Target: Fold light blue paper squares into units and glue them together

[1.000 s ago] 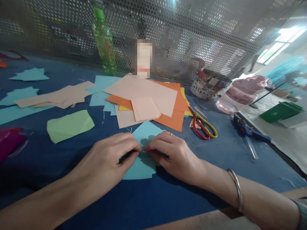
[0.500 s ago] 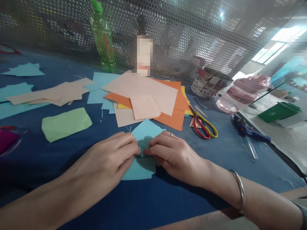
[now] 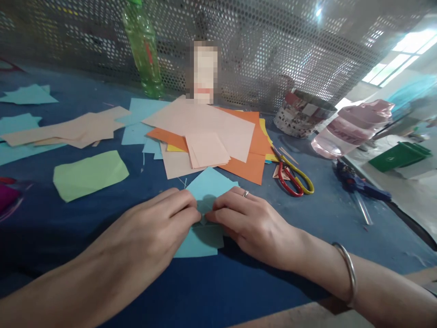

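A light blue folded paper [image 3: 208, 189] lies on the blue table [image 3: 239, 282] in front of me. My left hand [image 3: 153, 232] and my right hand [image 3: 252, 223] rest on it side by side, fingertips meeting at its middle. Both hands have their fingers curled and pressed down on the paper's fold. The right hand wears a ring, and a metal bangle [image 3: 348, 278] circles that wrist. The lower part of the paper shows between the hands.
Behind the hands lies a stack of beige and orange sheets [image 3: 211, 136]. A green paper [image 3: 88, 174] is at left, red-and-yellow scissors [image 3: 293, 177] and a glue gun [image 3: 358, 187] at right. A green bottle [image 3: 143, 45], paper-covered pot [image 3: 303, 114] and pink bottle [image 3: 351, 130] stand by the mesh wall.
The hands have stayed on the blue paper, fingertips shifting only slightly along the fold. The view has drifted a little.
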`<state>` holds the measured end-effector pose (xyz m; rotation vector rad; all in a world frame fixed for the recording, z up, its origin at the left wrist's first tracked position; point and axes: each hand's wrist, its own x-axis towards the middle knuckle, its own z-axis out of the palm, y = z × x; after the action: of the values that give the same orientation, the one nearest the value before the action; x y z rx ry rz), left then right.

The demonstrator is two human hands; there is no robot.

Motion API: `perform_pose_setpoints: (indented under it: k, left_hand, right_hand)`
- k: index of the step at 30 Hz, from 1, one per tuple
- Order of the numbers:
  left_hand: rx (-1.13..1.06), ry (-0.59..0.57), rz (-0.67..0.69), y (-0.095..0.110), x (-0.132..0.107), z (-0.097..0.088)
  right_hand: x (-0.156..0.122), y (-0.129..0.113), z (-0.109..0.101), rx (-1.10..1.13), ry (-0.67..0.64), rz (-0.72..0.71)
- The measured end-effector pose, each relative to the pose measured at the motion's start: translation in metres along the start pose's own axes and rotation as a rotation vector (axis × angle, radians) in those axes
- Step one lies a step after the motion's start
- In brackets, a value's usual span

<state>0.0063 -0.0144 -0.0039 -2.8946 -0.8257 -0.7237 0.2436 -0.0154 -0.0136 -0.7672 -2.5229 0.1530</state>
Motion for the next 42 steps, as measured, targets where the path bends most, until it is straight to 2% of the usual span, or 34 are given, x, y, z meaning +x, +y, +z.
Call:
perform_pose_setpoints:
  k: [8,14,23,31,34,37,42]
  left_hand:
    - [0.013,-0.018,-0.042,0.002,-0.003,0.002]
    - [0.086,0.013,-0.010,0.005,-0.004,0.000]
    - [0.173,0.070,0.081,0.013,-0.015,0.010]
    - [0.090,0.052,0.013,0.015,-0.031,0.021]
    - [0.050,0.063,-0.033,0.017,-0.034,0.021]
    - [0.049,0.025,-0.045,0.019,-0.035,0.020]
    - [0.045,0.000,-0.030,0.020,-0.035,0.019]
  right_hand:
    - [0.000,-0.002,-0.001,-0.027,-0.001,-0.016]
    - [-0.002,-0.001,0.000,-0.045,0.003,-0.043]
    - [-0.002,-0.001,0.003,-0.041,0.050,-0.070]
    - [-0.003,0.000,0.003,-0.082,0.060,-0.083]
    - [-0.004,0.001,0.002,-0.084,0.091,-0.067]
    - [-0.005,0.002,0.002,-0.072,0.100,-0.045]
    - [-0.005,-0.003,0.001,-0.091,0.021,-0.063]
